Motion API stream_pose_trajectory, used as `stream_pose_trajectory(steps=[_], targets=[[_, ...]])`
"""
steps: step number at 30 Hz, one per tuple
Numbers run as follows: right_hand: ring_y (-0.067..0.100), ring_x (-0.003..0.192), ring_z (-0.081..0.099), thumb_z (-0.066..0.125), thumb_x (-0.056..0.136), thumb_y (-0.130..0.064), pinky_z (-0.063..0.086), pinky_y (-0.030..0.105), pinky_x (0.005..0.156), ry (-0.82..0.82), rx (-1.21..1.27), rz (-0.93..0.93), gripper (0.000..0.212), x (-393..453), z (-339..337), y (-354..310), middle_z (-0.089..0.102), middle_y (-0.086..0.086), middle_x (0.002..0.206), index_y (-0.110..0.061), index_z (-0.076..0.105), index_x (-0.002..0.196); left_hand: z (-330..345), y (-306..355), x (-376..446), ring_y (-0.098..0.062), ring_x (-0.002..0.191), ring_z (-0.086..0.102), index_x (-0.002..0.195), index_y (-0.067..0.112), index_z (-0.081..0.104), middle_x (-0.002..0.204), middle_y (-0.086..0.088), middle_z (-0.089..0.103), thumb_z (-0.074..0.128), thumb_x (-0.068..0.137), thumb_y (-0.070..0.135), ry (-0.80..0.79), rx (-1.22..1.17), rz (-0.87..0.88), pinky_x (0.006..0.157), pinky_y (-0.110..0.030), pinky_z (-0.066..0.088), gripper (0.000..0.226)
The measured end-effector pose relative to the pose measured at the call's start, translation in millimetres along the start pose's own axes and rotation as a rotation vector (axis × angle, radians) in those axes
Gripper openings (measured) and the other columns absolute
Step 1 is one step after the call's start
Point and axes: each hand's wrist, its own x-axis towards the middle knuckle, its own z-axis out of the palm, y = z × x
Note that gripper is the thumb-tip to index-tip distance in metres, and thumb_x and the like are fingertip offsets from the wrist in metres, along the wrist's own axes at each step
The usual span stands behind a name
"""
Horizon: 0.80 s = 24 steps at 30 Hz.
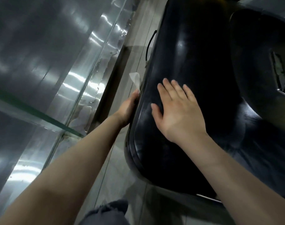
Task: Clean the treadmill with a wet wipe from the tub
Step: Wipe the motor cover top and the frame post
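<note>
Nearest the camera, at the bottom edge: a knee in frayed grey fabric point(106, 211), with two bare forearms reaching up from either side of it. On the left, a glass wall point(45, 65), shiny and streaked with reflections, meeting a strip of pale floor point(115, 168) that runs along the machine. Left hand point(128, 109) pressed against the left edge of the black treadmill cover point(195, 62), fingers hidden behind that edge, so whether curled or flat cannot be told; white wet wipe point(135, 80) sticking up just above the fingertips, apparently trapped between hand and cover, probably for rubbing down the side. Right hand point(175, 111) lying flat on top of the cover, fingers spread and straight, holding nothing, likely bracing for balance. Cover glossy and rounded. Further right, a second black moulded part point(260, 46) with a slot. No tub in view.
</note>
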Motion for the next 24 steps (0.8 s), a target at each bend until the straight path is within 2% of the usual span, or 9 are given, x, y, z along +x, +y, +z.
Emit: stream_pose_trajectory(steps=[3, 7, 10, 13, 16, 18, 20, 22, 24], targets=[[0.017, 0.152, 0.008, 0.018, 0.100, -0.052, 0.002, 0.038, 0.124, 0.018, -0.010, 0.000, 0.066, -2.6, 2.4, -0.6, 0.014, 0.002, 0.164, -0.016, 0.020, 0.156, -6.8, -38.2, -49.7, -0.015, 0.113, 0.066, 0.114, 0.027, 0.069, 0.114, 0.002, 0.073, 0.032, 0.105, 0.051, -0.027, -0.010, 0.025, 0.111, -0.044, 0.041, 0.045], [0.020, 0.150, 0.016, 0.022, 0.101, -0.050, 0.008, 0.040, 0.124, 0.064, -0.027, -0.006, 0.065, -4.4, 5.9, -2.1, 0.023, 0.005, 0.162, -0.013, 0.027, 0.154, -10.5, -68.1, -90.8, -0.013, 0.134, 0.049, 0.143, 0.030, 0.048, 0.139, 0.006, 0.059, 0.033, 0.103, 0.054, -0.092, -0.018, 0.175, 0.115, -0.041, 0.034, 0.049], [0.021, 0.150, 0.017, 0.023, 0.101, -0.048, 0.009, 0.041, 0.124, 0.065, -0.048, 0.001, 0.064, -5.5, 7.5, -3.8, 0.023, 0.006, 0.162, -0.012, 0.027, 0.154, -4.9, -60.9, -83.7, -0.011, 0.123, 0.059, 0.137, 0.029, 0.054, 0.128, 0.006, 0.066, 0.027, 0.106, 0.049, -0.055, -0.018, 0.123, 0.113, -0.042, 0.037, 0.045], [0.021, 0.151, 0.015, 0.022, 0.101, -0.048, 0.008, 0.041, 0.124, 0.068, -0.055, 0.009, 0.063, -4.2, 8.8, -3.6, 0.021, 0.005, 0.162, -0.013, 0.025, 0.154, -1.6, -52.5, -75.7, -0.007, 0.103, 0.069, 0.116, 0.040, 0.067, 0.110, 0.009, 0.074, 0.032, 0.104, 0.055, 0.039, -0.071, -0.031, 0.110, -0.041, 0.041, 0.040], [0.022, 0.151, 0.015, 0.023, 0.102, -0.047, 0.009, 0.041, 0.123, 0.066, -0.047, 0.008, 0.063, -2.9, 9.5, -2.4, 0.022, 0.006, 0.162, -0.013, 0.027, 0.154, 2.8, -59.8, -88.1, -0.009, 0.108, 0.068, 0.133, 0.026, 0.059, 0.119, 0.002, 0.072, 0.034, 0.105, 0.050, 0.083, -0.136, -0.083, 0.105, -0.035, 0.045, 0.045], [0.023, 0.150, 0.016, 0.024, 0.102, -0.046, 0.010, 0.042, 0.123, 0.074, -0.039, 0.009, 0.062, -3.1, 11.6, -1.4, 0.023, 0.006, 0.162, -0.012, 0.028, 0.153, 8.6, -71.1, -106.7, -0.009, 0.108, 0.068, 0.114, 0.024, 0.068, 0.108, 0.005, 0.075, 0.029, 0.108, 0.041, 0.087, -0.170, -0.108, 0.101, -0.032, 0.045, 0.043], [0.023, 0.150, 0.017, 0.025, 0.102, -0.046, 0.010, 0.042, 0.123, 0.084, -0.030, 0.008, 0.061, -4.1, 12.6, -1.2, 0.024, 0.007, 0.161, -0.012, 0.029, 0.153, 12.8, -79.7, -119.0, -0.015, 0.116, 0.063, 0.099, 0.029, 0.072, 0.098, 0.010, 0.076, 0.031, 0.108, 0.040, 0.129, -0.226, -0.171, 0.110, -0.038, 0.039, 0.044], [0.024, 0.150, 0.017, 0.025, 0.102, -0.046, 0.010, 0.042, 0.123, 0.094, -0.022, 0.001, 0.061, -5.8, 12.0, -1.7, 0.025, 0.008, 0.161, -0.011, 0.029, 0.152, 13.2, -85.0, -126.9, -0.021, 0.117, 0.060, 0.096, 0.026, 0.073, 0.092, 0.008, 0.076, 0.035, 0.107, 0.038, 0.188, -0.270, -0.226, 0.114, -0.042, 0.034, 0.041], [0.024, 0.150, 0.018, 0.024, 0.102, -0.046, 0.011, 0.042, 0.123, 0.099, -0.014, -0.005, 0.061, -4.8, 11.1, -2.7, 0.025, 0.009, 0.161, -0.011, 0.029, 0.152, 16.6, -82.0, -131.1, -0.020, 0.103, 0.064, 0.100, 0.019, 0.071, 0.093, 0.001, 0.076, 0.034, 0.107, 0.033, 0.208, -0.285, -0.266, 0.101, -0.038, 0.045, 0.040]])
